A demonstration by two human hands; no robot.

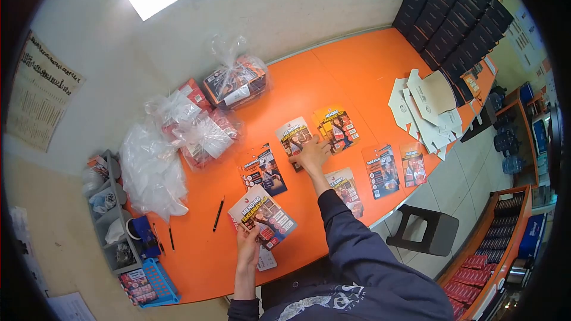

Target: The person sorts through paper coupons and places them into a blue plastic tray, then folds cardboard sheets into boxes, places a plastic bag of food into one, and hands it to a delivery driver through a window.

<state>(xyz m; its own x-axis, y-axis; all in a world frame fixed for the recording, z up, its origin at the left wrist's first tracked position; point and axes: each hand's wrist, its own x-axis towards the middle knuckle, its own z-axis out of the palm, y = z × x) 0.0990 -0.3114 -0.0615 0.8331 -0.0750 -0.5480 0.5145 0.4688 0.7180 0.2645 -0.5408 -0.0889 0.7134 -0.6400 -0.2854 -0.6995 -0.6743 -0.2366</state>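
My left hand (248,246) is closed on the lower left edge of a stack of printed leaflets (262,217), held tilted above the orange table (208,273). My right hand (313,153) is spread over the lower part of a beige leaflet (293,132), fingertips near its right edge. Right beside it lies an orange-yellow leaflet (337,129). A dark leaflet (263,170) sits behind the held stack. Another beige leaflet (345,190) is partly hidden by my right sleeve. Farther right are a dark blue leaflet (381,172) and a small orange one (413,165).
Plastic-wrapped packs (238,86) and clear bags (151,169) lie at the back left. A grey organizer (113,220), blue basket (159,282) and pen (219,213) are left. Black boxes (455,18) and white cardboard (425,113) stand right, a dark stool (423,230) below.
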